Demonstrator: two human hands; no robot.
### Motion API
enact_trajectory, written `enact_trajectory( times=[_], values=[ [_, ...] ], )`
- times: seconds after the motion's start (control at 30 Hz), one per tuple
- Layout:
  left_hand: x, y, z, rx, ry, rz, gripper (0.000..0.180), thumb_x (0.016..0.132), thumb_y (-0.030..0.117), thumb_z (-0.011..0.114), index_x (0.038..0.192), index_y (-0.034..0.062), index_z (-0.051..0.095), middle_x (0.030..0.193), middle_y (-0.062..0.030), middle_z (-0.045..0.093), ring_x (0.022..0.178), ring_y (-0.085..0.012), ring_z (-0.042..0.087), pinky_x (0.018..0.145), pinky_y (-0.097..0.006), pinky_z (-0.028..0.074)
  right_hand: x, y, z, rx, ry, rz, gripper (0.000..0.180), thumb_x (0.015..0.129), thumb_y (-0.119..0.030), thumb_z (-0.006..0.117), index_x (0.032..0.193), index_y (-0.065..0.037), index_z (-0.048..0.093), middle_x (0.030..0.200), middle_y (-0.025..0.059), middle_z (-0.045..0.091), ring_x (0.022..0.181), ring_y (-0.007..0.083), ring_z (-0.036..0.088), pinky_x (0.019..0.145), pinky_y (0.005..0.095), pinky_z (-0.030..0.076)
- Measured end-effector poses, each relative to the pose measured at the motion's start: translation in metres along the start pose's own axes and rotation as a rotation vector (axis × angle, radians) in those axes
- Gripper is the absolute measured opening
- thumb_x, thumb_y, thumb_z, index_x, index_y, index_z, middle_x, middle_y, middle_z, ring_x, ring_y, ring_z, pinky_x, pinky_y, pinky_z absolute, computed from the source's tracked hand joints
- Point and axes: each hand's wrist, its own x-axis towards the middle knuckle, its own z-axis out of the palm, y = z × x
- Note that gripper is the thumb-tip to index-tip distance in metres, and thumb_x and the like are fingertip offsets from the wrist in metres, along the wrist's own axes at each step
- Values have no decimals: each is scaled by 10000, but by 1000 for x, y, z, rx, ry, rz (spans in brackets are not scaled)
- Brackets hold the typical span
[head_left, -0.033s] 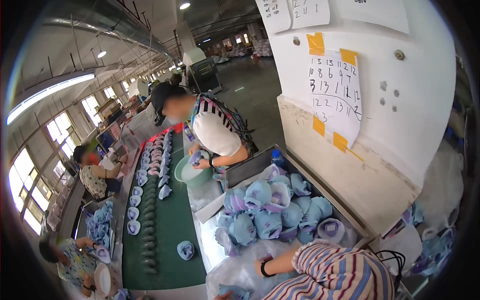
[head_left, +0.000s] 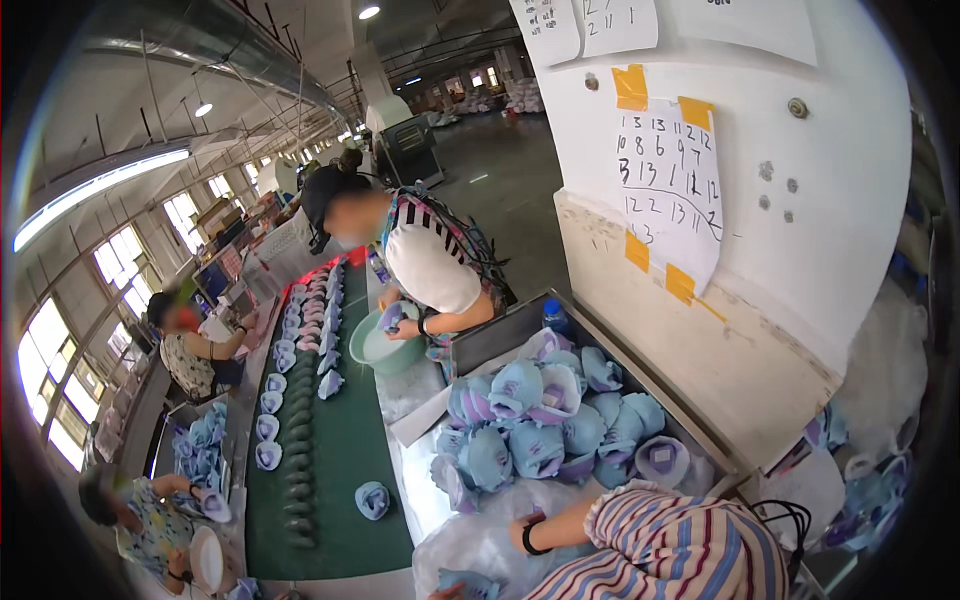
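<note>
Now, far left, a seated person (head_left: 190, 350) leans toward the green belt (head_left: 330, 470), and below, another person (head_left: 150, 520) has hands among blue caps in a side bin (head_left: 200, 440). Along the belt's left edge runs a line of blue and lilac caps (head_left: 268, 428), and one lone cap (head_left: 372, 499) sits on the green near the bottom. Further up, a co-worker in a white top (head_left: 432, 265) bends over a pale green bowl (head_left: 385, 350), hands inside it on a small blue piece.

Centre now: a metal tray (head_left: 500, 335) is heaped with blue and lilac caps (head_left: 545, 425), piled loosely one on another. In front of it lies clear plastic sheeting (head_left: 470, 545).

At the bottom, the wearer's left hand (head_left: 455, 592) is right at the frame edge, touching a blue cap (head_left: 470, 582); I cannot tell how far the fingers are closed. The right arm in a striped sleeve (head_left: 660, 550) reaches across with a black wristband (head_left: 530, 535), and the right hand (head_left: 515, 540) rests on the plastic just below the cap pile; its grip is hidden too.

Right side, a white wall (head_left: 800, 200) carries taped paper sheets (head_left: 670, 190).
</note>
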Motion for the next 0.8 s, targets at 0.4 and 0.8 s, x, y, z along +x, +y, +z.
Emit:
enact_trajectory(
  times=[0.4,0.8],
  values=[
    [0,43,-25,-266,212,-17,235,770,99,547,947,74,700,796,-177,660,754,-314,632,705,-373,492,-56,167,-1,1816,249,-674,425,756,-73,696,1157,-27,562,1037,61,622,942,161,580,849,282,459],
    [-16,113,-91,-371,331,90,242,812,80,540,1007,75,684,916,-148,617,925,-255,572,832,-321,437,-79,164,-59,2153,54,-964,478,852,4,573,1306,4,425,1178,72,570,1032,141,556,922,271,433]
  ],
)
